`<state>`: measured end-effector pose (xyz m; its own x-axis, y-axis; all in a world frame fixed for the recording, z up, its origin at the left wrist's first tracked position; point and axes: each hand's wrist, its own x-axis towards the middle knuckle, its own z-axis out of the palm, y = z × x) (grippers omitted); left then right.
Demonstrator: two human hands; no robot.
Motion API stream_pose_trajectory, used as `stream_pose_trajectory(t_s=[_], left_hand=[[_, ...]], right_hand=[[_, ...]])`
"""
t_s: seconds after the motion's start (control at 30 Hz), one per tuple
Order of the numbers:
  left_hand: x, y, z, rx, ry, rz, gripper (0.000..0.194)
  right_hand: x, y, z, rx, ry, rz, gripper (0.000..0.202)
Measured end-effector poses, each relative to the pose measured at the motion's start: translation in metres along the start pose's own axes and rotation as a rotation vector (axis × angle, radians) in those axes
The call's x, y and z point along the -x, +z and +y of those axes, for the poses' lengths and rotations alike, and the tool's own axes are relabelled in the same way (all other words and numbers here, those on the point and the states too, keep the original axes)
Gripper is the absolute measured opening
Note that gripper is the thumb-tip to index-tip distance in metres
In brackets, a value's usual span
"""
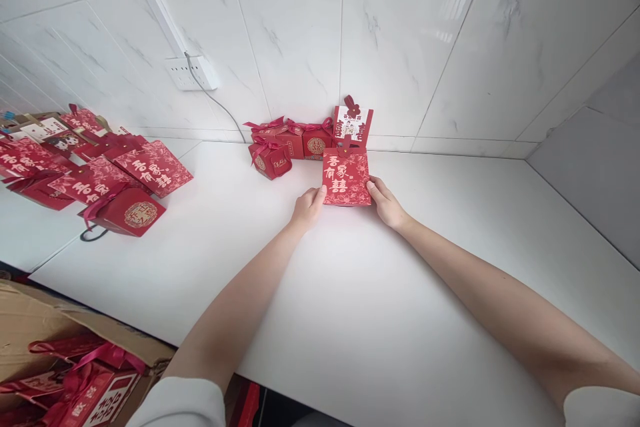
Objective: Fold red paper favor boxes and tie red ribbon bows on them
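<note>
Between my two hands is a red gift box with pale characters and a floral print on its front and a small dark red flower clasp at its top. My left hand grips its left edge, thumb on the front. On the opposite edge my right hand grips it the same way. Right behind it stands another gift box, red and white with a flower clasp. To its left are several red ribbon-tied boxes against the wall. The fingers behind the held box are hidden.
A pile of red gift boxes lies on the left of the white table. Below the table's left edge, an open cardboard box holds more red packages. A socket strip with a grey cable is on the tiled wall.
</note>
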<state>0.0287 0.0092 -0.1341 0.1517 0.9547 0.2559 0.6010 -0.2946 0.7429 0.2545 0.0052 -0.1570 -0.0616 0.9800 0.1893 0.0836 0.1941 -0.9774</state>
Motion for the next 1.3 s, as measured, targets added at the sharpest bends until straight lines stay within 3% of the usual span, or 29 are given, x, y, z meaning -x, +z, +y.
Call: stream_pose_trajectory(t_s=[0.17, 0.27, 0.43, 0.53, 0.83, 1.3], left_hand=[[0.003, -0.003, 0.005, -0.012, 0.015, -0.032, 0.050], [0.006, -0.005, 0.011, -0.165, 0.062, -0.056, 0.047], [0.008, 0.000, 0.015, -0.450, 0.130, -0.021, 0.068], [0.009, 0.003, 0.015, -0.544, 0.144, 0.029, 0.069], [0.012, 0.004, 0.017, -0.537, 0.154, 0.091, 0.065], [0.007, 0.005, 0.007, -0.538, 0.151, 0.015, 0.056]], right_hand=[[0.001, 0.000, -0.001, 0.007, -0.007, 0.006, 0.059], [0.001, 0.000, -0.002, 0.015, -0.004, 0.014, 0.058], [0.001, -0.001, -0.003, 0.035, 0.002, 0.027, 0.056], [0.001, -0.001, -0.003, 0.048, 0.022, 0.027, 0.055], [0.001, -0.002, -0.006, 0.077, 0.075, 0.034, 0.053], [-0.002, -0.004, 0.001, 0.062, 0.060, 0.035, 0.053]])
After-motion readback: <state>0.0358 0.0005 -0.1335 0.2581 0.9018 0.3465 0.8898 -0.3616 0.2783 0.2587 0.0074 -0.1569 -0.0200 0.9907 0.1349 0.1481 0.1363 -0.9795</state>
